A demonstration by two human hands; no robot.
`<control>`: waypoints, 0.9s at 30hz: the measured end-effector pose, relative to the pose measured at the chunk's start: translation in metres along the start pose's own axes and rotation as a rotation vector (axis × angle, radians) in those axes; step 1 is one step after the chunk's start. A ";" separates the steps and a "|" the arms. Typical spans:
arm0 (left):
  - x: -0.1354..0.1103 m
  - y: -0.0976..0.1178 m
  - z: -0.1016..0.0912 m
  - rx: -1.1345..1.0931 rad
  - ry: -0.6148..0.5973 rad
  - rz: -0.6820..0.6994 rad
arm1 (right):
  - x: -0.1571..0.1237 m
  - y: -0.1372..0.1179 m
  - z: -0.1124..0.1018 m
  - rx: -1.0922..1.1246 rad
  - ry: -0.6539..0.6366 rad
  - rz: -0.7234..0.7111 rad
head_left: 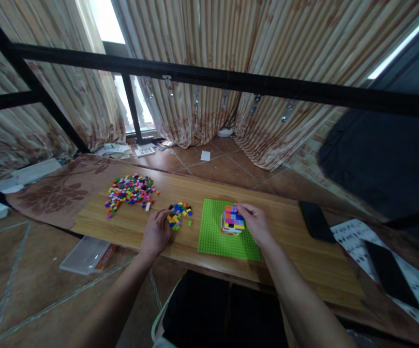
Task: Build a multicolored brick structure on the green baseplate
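Observation:
A many-coloured block built of toy bricks (233,221) stands on a green studded baseplate (211,241). My right hand (256,223) is at the block's far right top corner, its thumb and fingers closed against the bricks there. Whether a loose brick is between those fingertips is too small to tell. My left hand (157,233) is at the left edge of a small pile of loose toy bricks (180,210), blue, yellow, black and green. Its fingers are pinched together; what they hold, if anything, is hidden. One green brick (189,223) lies just right of that pile.
A larger heap of mixed bricks (131,188) lies on the left of the wooden table (289,270). A black phone (316,221) lies at the right, beside a printed sheet (354,229) with another dark device (391,273). A clear plastic box (84,255) sits on the floor.

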State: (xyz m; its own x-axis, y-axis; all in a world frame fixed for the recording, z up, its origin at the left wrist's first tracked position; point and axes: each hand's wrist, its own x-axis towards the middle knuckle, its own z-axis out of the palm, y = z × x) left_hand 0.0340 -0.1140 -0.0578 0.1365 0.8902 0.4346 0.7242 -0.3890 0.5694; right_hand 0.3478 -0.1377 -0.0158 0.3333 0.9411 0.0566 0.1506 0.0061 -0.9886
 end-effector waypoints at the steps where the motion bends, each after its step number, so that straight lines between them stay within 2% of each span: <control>1: 0.000 0.000 0.000 0.002 -0.001 0.001 | 0.000 0.000 0.001 -0.004 -0.001 0.009; 13: -0.002 -0.002 0.004 0.022 0.016 -0.020 | 0.007 -0.001 -0.004 -0.087 -0.061 -0.019; 19: -0.002 -0.002 0.004 0.028 0.016 -0.018 | 0.007 -0.008 -0.004 -0.202 -0.140 -0.095; 27: -0.002 -0.003 0.004 0.028 0.004 -0.021 | 0.005 -0.008 -0.002 -0.222 -0.128 -0.125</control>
State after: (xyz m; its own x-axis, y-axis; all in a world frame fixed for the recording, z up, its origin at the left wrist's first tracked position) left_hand 0.0347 -0.1141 -0.0631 0.1186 0.8972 0.4253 0.7455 -0.3634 0.5588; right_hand 0.3501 -0.1340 -0.0070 0.1816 0.9728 0.1438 0.3878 0.0636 -0.9195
